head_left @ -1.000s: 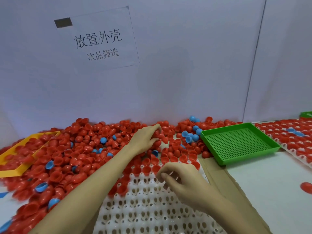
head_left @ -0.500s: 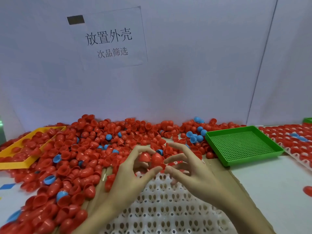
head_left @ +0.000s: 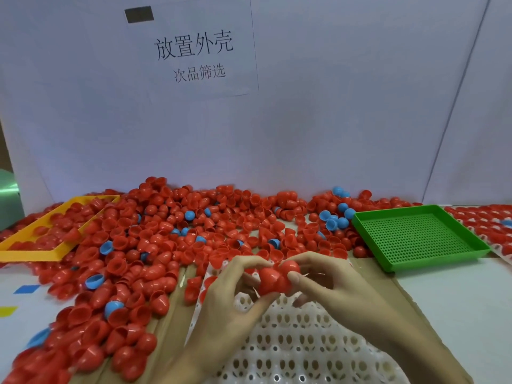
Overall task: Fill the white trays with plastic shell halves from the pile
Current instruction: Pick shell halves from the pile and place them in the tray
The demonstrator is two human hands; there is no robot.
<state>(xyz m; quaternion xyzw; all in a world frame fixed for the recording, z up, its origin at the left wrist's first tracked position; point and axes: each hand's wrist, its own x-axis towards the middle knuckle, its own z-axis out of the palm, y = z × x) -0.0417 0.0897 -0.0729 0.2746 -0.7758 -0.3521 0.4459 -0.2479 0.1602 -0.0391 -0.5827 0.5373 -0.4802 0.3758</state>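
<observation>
Two red shell halves point(head_left: 277, 277), domes up and touching, sit pinched between your hands just above the far edge of the white tray point(head_left: 291, 345). Your left hand point(head_left: 232, 297) curls thumb and fingers round the nearer, larger-looking dome; your right hand point(head_left: 329, 284) grips the farther one, thumb pressed on its front. How many shells each hand holds beyond these, you cannot tell from here.

Directly below the grip: the tray's empty sockets, running back toward you. A few red halves already sit in sockets just left of your left fingers.

Beyond and left of the grip: the pile point(head_left: 171, 239), mostly red, with scattered blue halves point(head_left: 189, 215), spreading to the back wall and down along your left forearm.

Right of the grip, past the pile's edge: a green perforated tray point(head_left: 415, 236), nothing in it. Further right, partly cut off: another tray point(head_left: 490, 225) filled with red halves.

Far left: a yellow frame point(head_left: 41, 253) with red halves lying inside it.

Above, on the wall: a paper sign point(head_left: 194, 51) with printed characters.
</observation>
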